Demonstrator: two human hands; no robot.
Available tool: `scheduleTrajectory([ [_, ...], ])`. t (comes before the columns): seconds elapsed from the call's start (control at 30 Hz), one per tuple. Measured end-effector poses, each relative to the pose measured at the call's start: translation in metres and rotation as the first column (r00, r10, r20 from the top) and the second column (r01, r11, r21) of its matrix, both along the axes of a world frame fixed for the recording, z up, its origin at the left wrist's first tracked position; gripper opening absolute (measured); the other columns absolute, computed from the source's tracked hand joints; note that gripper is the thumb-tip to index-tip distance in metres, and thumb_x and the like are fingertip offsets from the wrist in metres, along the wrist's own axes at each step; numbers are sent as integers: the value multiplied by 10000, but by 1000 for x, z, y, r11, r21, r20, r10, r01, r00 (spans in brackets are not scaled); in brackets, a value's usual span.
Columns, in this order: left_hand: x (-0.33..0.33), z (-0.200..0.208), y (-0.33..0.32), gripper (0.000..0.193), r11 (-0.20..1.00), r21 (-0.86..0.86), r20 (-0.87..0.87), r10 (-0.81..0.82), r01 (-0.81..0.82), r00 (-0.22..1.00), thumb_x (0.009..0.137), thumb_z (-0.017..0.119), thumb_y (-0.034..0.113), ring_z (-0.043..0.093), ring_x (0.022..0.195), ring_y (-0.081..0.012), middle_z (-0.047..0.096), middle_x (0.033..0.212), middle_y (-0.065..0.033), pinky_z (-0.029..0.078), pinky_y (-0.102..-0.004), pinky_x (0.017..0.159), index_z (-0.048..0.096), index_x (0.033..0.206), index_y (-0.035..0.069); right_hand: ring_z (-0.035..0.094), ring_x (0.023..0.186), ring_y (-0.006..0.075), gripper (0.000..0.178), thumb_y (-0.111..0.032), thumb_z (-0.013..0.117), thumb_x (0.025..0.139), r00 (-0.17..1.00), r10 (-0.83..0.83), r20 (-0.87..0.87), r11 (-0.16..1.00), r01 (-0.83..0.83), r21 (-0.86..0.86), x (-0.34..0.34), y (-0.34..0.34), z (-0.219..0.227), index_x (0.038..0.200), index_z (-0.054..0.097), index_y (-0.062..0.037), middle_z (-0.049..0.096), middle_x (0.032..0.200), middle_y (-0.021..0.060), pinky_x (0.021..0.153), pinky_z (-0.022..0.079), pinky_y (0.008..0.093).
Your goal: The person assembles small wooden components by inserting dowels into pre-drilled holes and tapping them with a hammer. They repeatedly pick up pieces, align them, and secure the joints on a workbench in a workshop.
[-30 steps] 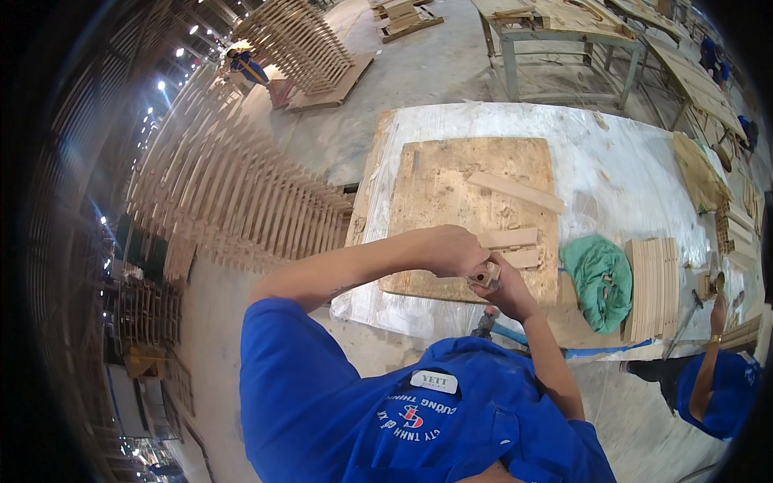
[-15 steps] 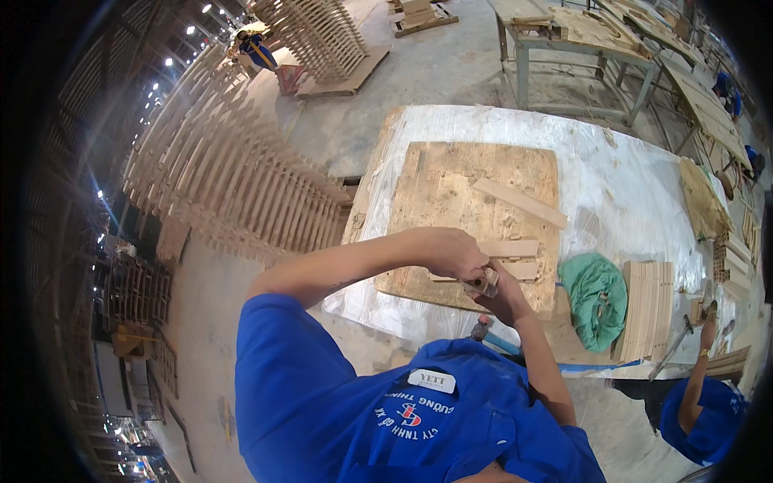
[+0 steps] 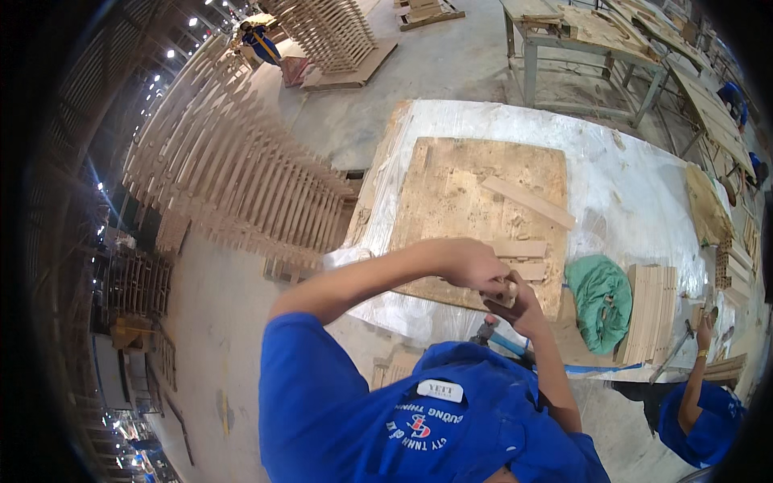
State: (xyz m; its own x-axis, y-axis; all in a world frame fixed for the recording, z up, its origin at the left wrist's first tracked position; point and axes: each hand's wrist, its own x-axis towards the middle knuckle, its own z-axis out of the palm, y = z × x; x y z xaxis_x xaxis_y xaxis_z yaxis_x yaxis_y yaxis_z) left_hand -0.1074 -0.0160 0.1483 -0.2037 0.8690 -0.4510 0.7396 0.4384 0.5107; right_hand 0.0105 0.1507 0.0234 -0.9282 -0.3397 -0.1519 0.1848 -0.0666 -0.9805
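Just above the near edge of a worn plywood board (image 3: 451, 173), my two hands meet. My left hand (image 3: 473, 264) comes in from the left, its fingers closed at a small pale wooden piece (image 3: 504, 296) with a dark hole in its end. Around the other side of this piece wrap the fingers of my right hand (image 3: 527, 312). Part of the piece is hidden by my fingers. Short flat wooden strips (image 3: 523, 249) lie on the board just beyond my hands, and a longer slat (image 3: 527, 201) lies slantwise farther off.
Plastic film (image 3: 628, 177) covers the table under the board. A green cloth bundle (image 3: 600, 302) and stacked slats (image 3: 651, 310) lie to the right, near a hammer (image 3: 672, 354). A co-worker's arm (image 3: 694, 386) reaches in there. Tall stacked wood (image 3: 241, 169) stands left; a blue-handled tool (image 3: 507, 344) is near my waist.
The view has shifted slightly. My hands stay together on the small wooden piece, which has turned a little between my fingers. The strips and slat lie as before.
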Motion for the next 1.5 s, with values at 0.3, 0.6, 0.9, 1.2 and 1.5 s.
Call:
scheduleTrajectory([
  [0.3, -14, -13, -9, 533, 987, 56, 214, 138, -153, 967, 1001, 515, 535, 664, 897, -386, 710, 966, -200, 493, -471, 796, 660, 1050, 25, 649, 1026, 165, 627, 36, 810, 786, 992, 9, -126, 991, 9, 136, -6, 21, -44, 1338, 520, -23, 645, 1135, 75, 811, 569, 332],
  [0.6, 49, -127, -35, 547, 469, 346, 851, 208, -813, 482, 1038, 491, 555, 525, 1024, -208, 526, 1070, -59, 433, -375, 987, 539, 1228, 44, 665, 999, 192, 567, 9, 743, 874, 918, -372, -137, 923, 350, -163, 14, -11, -50, 1380, 488, -11, 627, 1146, 92, 814, 581, 310],
  [0.9, 96, -113, -1, 704, 296, 711, 383, 597, -638, 705, 765, 883, 303, 507, 1276, -324, 541, 1325, -152, 400, -402, 1089, 522, 1324, 72, 597, 1152, 207, 478, -229, 766, 903, 774, -624, -108, 778, 601, -183, 15, -32, -70, 1271, 559, -4, 586, 1195, 91, 968, 513, 333],
  [1.2, 96, -112, 15, 704, 331, 544, 399, 706, -771, 585, 847, 806, 351, 670, 1080, -394, 668, 1199, -203, 542, -439, 915, 496, 1427, 102, 588, 1129, 178, 390, -270, 513, 1063, 726, -597, -342, 770, 639, 11, 8, -35, -60, 1354, 475, -13, 558, 1227, 69, 977, 516, 354],
  [1.5, 91, -105, 11, 731, 538, 609, 161, 636, -583, 755, 820, 813, 325, 705, 908, -372, 707, 1049, -174, 569, -434, 777, 494, 1446, 123, 590, 1068, 165, 321, -140, 557, 1029, 667, -692, -275, 717, 679, -157, 15, -34, -80, 1324, 493, -28, 554, 1175, 55, 920, 512, 314],
])
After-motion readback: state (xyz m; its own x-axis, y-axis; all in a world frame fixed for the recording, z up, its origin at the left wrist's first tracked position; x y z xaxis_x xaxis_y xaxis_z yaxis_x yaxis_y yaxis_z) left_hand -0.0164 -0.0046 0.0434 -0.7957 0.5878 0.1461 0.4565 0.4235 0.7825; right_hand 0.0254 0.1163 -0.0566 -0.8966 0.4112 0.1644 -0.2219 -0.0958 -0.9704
